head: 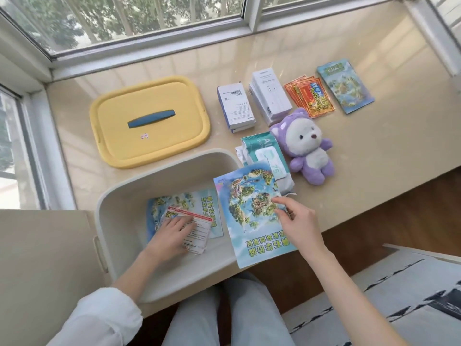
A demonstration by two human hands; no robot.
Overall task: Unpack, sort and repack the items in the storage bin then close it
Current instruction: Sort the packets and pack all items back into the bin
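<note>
Bin point(159, 171) open — L hand point(172, 236) flat on leaflet point(197, 231) inside, R fingers point(282, 208) pinching map brochure point(252, 216).

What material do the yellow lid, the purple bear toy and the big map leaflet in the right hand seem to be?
Yellow lid: looks like moulded plastic, smooth with a dull sheen and rounded edges. Purple bear toy: soft plush fabric, with a fuzzy surface. Map leaflet, held by the right hand: probably coated paper, thin and flat with a slight gloss.
</note>
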